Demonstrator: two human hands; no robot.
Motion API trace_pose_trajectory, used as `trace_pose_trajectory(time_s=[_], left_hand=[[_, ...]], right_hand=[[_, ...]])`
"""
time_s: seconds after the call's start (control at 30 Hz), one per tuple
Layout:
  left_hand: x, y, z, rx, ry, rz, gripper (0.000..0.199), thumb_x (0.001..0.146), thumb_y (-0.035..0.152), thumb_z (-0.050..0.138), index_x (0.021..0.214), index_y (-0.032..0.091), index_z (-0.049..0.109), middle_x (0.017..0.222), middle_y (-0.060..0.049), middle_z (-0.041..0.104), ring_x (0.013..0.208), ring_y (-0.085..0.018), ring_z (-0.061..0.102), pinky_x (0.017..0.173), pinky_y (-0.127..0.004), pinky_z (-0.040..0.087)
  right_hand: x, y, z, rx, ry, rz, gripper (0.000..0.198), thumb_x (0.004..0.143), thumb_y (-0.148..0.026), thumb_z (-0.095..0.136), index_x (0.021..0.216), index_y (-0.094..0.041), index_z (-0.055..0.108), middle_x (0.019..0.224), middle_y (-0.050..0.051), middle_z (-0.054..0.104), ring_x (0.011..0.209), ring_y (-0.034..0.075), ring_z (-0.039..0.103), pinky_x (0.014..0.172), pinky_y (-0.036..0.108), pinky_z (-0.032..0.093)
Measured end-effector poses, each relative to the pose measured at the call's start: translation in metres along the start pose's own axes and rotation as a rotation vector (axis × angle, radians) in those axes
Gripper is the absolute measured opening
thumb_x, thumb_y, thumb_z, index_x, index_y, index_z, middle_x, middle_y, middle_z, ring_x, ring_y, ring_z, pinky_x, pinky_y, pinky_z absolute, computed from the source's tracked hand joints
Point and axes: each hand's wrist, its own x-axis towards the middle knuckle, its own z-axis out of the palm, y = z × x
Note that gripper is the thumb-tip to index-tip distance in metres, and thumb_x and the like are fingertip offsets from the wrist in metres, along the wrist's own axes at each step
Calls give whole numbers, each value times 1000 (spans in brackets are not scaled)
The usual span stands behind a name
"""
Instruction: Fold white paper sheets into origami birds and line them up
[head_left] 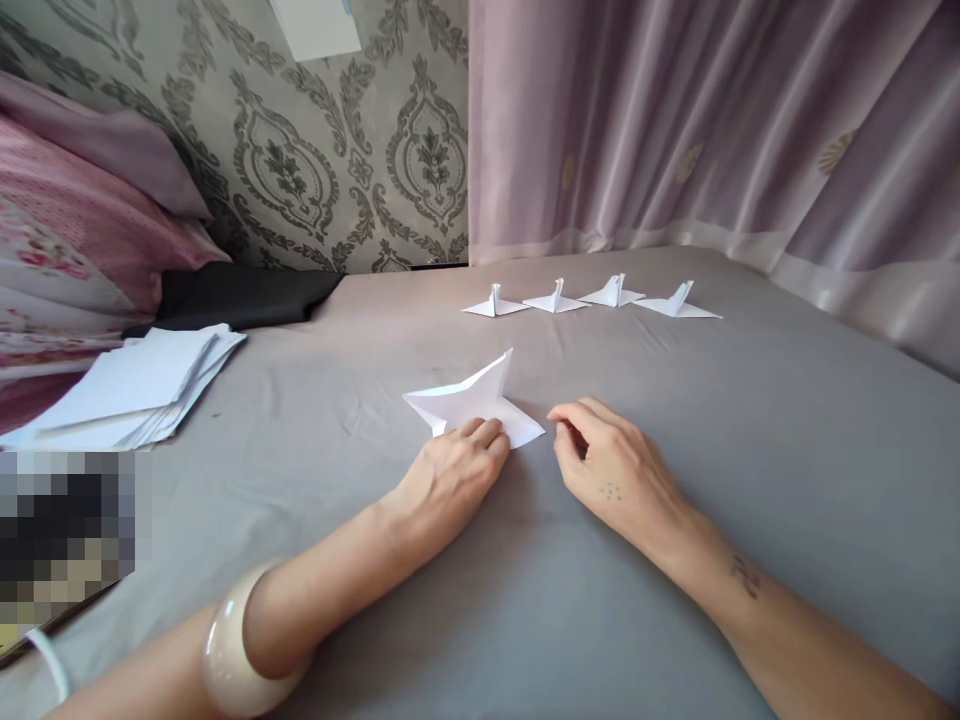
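A folded white paper figure (pixel 472 398) with pointed corners lies on the grey sheet in the middle, one point standing up. My left hand (pixel 459 475), with a cream bangle on its forearm, is closed over the figure's near edge; the fingers hide part of that edge. Just to the right, apart from the paper's right corner, is my right hand (pixel 611 455). Its fingers are curled, with thumb and forefinger tips close together, and nothing shows between them.
Several folded paper figures (pixel 556 298) stand in a row at the back. A stack of white paper (pixel 127 385) lies at left before a black cloth (pixel 247 298). A blurred-out object (pixel 64 540) is at lower left. Purple curtains (pixel 637 120) hang behind.
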Motion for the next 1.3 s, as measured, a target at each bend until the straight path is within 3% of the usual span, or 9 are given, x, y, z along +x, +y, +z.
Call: trace_pose_trajectory(time_s=[0.27, 0.47, 0.67, 1.0, 1.2, 1.3], left_hand=[[13, -3, 4, -18, 67, -56, 19, 90, 12, 46, 77, 17, 59, 78, -4, 62, 72, -19, 60, 46, -26, 36], [25, -1, -6, -33, 10, -128, 28, 95, 23, 44, 75, 17, 62, 75, -5, 61, 70, -20, 61, 44, -27, 26], [36, -3, -19, -50, -80, -137, 24, 94, 21, 44, 82, 16, 64, 85, -6, 65, 75, -19, 63, 49, -29, 27], [45, -7, -19, -58, -98, -105, 22, 94, 20, 44, 80, 15, 60, 87, -6, 65, 79, -19, 63, 52, -28, 30], [48, -7, -22, -80, -149, -99, 21, 93, 20, 44, 81, 16, 60, 86, -6, 64, 82, -20, 63, 53, -28, 31], [49, -7, -23, -79, -156, -107, 21, 93, 20, 45, 80, 16, 61, 85, -5, 64, 81, -20, 62, 53, -28, 30]], right_hand=[[-4, -1, 2, -82, -181, -97, 37, 82, -9, 45, 105, -26, 69, 92, 3, 63, 89, 19, 60, 61, 28, 41], [-3, 0, 3, -87, -175, -62, 30, 86, -13, 47, 102, -24, 70, 90, 3, 63, 87, 17, 59, 61, 28, 40], [6, 4, 8, 11, -156, 49, 17, 89, -25, 52, 85, -24, 69, 86, 0, 63, 78, 14, 59, 61, 26, 39], [16, 5, 14, 71, -171, 157, 15, 84, -29, 56, 71, -23, 59, 76, -1, 62, 68, 14, 56, 57, 26, 37], [14, 10, 7, 181, -147, 222, 8, 84, -25, 54, 81, -24, 60, 72, -2, 65, 65, 13, 60, 58, 25, 41], [9, 8, 4, 138, -123, 156, 12, 86, -21, 51, 86, -25, 62, 78, -2, 66, 70, 14, 61, 61, 26, 42]])
